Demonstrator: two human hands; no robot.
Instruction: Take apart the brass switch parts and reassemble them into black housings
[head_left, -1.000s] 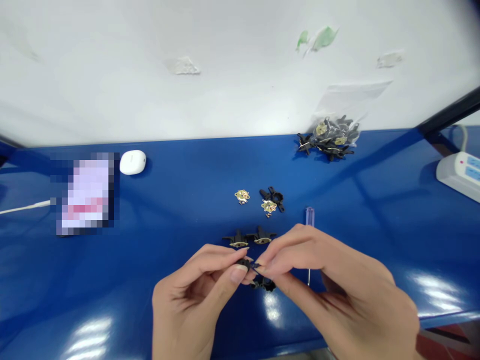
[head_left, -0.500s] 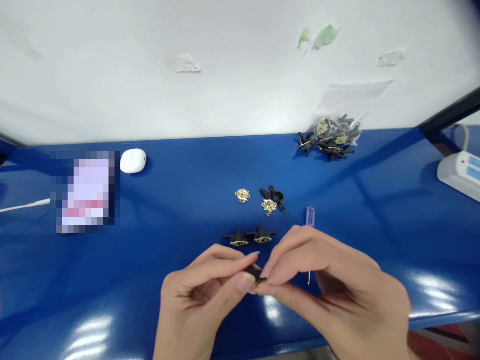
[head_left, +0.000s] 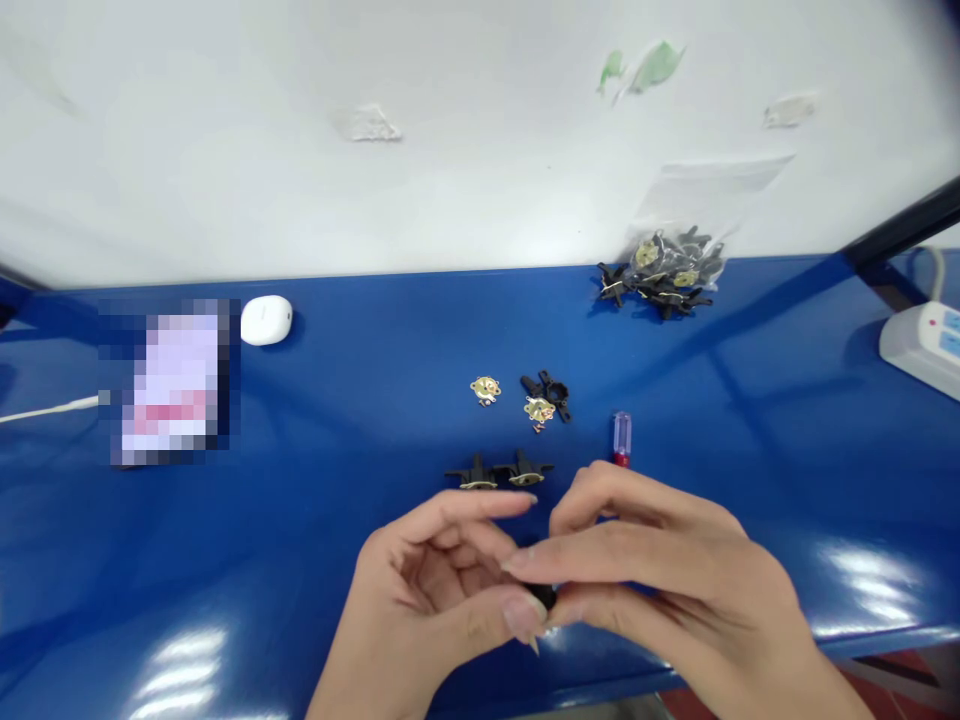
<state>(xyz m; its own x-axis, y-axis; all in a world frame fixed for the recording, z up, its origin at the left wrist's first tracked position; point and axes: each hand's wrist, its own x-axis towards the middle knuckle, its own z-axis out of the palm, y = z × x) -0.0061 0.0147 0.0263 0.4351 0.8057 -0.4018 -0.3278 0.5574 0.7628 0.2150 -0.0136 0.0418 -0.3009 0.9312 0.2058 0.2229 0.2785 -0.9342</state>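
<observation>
My left hand (head_left: 442, 590) and my right hand (head_left: 660, 570) meet low in the view, both closed on one small black part (head_left: 541, 594). Fingers cover most of it, so its full shape is hidden. Just beyond my fingertips stand two black plastic pieces with brass-coloured plates, one on the left (head_left: 478, 472) and one on the right (head_left: 523, 469). Behind them lie a loose round metal plate (head_left: 486, 387), a second such plate (head_left: 538, 409), tiny screws (head_left: 538, 428) and a black ring-shaped part (head_left: 556, 393). A screwdriver (head_left: 622, 437) lies beyond my right hand, which hides its shaft.
A clear plastic bag (head_left: 679, 262) of black parts rests against the white wall at the back right. On the left are a blurred-out phone-like object (head_left: 176, 380), a white rounded case (head_left: 266, 320) and a white cable (head_left: 52, 408). A power strip (head_left: 926, 345) stands far right.
Both hands have come slightly nearer and turned the black part between them. My left index finger has lifted and straightened. The things on the table have stayed put.
</observation>
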